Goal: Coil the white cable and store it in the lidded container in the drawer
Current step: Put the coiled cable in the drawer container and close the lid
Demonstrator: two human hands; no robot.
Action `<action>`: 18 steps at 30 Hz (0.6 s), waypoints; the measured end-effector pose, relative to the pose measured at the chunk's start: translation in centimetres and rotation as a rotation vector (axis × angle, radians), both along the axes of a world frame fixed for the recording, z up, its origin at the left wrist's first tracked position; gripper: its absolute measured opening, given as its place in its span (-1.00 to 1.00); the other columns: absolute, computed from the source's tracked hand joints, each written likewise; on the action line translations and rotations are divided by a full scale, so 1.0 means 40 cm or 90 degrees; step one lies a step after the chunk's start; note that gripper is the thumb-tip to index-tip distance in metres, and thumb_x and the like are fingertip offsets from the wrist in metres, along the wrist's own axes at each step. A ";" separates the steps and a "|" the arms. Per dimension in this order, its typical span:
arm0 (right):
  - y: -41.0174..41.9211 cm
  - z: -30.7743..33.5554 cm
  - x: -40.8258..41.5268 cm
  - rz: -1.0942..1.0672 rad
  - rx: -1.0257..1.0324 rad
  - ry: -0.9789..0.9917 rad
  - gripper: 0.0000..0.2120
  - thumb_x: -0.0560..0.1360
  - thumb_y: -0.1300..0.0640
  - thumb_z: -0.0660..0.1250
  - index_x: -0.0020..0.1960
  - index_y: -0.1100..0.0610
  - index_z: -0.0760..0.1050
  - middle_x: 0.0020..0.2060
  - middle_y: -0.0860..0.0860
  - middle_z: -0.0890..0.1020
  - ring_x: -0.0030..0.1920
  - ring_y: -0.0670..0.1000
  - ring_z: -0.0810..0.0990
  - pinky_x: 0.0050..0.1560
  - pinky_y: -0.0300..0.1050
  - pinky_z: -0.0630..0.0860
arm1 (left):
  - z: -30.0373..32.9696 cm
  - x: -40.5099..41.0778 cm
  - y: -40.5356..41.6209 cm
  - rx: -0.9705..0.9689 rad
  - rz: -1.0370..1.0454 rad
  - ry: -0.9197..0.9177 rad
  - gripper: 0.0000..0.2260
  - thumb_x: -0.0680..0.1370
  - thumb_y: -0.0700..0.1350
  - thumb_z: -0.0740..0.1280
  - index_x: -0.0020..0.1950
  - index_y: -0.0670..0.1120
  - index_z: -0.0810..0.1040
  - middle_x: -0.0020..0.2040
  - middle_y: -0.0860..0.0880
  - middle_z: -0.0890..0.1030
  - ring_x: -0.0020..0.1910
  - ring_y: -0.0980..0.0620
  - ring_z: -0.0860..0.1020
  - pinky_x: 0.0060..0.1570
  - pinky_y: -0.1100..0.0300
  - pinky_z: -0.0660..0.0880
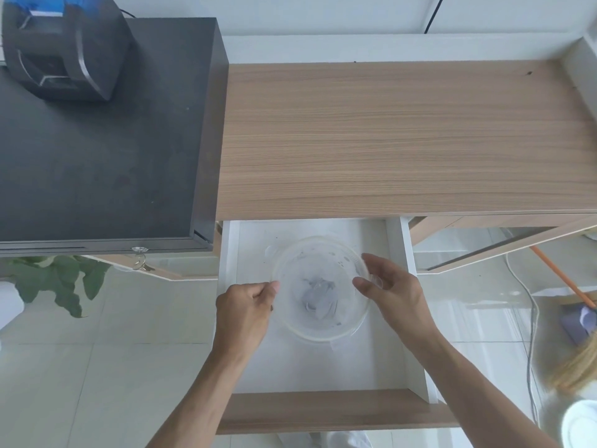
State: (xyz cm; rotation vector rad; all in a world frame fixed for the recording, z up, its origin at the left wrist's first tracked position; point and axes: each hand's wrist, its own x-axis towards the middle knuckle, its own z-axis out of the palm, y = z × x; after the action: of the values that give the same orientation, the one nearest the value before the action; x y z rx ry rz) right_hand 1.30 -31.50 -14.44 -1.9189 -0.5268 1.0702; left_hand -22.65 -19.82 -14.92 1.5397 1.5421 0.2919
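A round clear plastic container (292, 313) sits in the open white drawer (323, 367), with its clear lid on top. Through the lid I see a pale greyish-white bundle, the coiled white cable (318, 294), lying inside. My left hand (244, 313) is at the container's left rim, fingers curled, thumb and fingertips pinching the lid's edge. My right hand (392, 291) is at the right rim, thumb and fingers spread around the edge near a small lid tab. Whether the lid is pressed fully down I cannot tell.
The wooden desk top (403, 137) lies beyond the drawer. A dark cabinet (97, 150) with a black device (61, 50) stands at the left, keys (140, 258) hanging from its lock. A plant (61, 282) is lower left; a cord and broom (562, 286) lie on the right floor.
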 end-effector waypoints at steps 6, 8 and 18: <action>-0.009 -0.018 0.010 0.002 0.018 0.039 -0.59 0.49 0.20 0.56 0.31 -0.04 0.65 0.12 -0.19 0.75 0.17 -0.29 0.64 0.20 -0.33 0.52 | 0.008 -0.001 0.011 -0.019 0.028 -0.034 -0.76 0.59 -0.09 0.53 -0.27 0.07 0.64 -0.31 -0.12 0.72 -0.35 -0.02 0.59 -0.15 -0.03 0.67; -0.010 -0.022 0.008 0.020 0.023 0.041 -0.58 0.50 0.20 0.55 0.31 -0.05 0.65 0.14 -0.20 0.74 0.22 -0.26 0.63 0.21 -0.31 0.50 | 0.010 0.003 0.018 -0.027 0.042 -0.037 -0.87 0.57 -0.13 0.55 -0.16 0.04 0.74 -0.23 -0.07 0.77 -0.29 0.05 0.67 -0.12 0.16 0.64; -0.025 -0.028 0.018 0.100 0.070 0.069 -0.53 0.53 0.32 0.50 0.38 0.01 0.58 0.25 -0.16 0.70 0.32 -0.18 0.60 0.26 -0.25 0.55 | 0.007 -0.010 0.049 -0.149 0.074 -0.109 -0.84 0.50 -0.27 0.59 0.01 -0.04 0.80 -0.08 0.12 0.82 -0.03 0.16 0.76 0.03 0.29 0.60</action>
State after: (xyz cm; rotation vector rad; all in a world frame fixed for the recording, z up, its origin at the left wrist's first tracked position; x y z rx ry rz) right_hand 2.01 -32.52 -15.58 -1.7354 -0.6698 1.2123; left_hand -23.06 -17.85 -14.63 1.2147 1.4762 0.2907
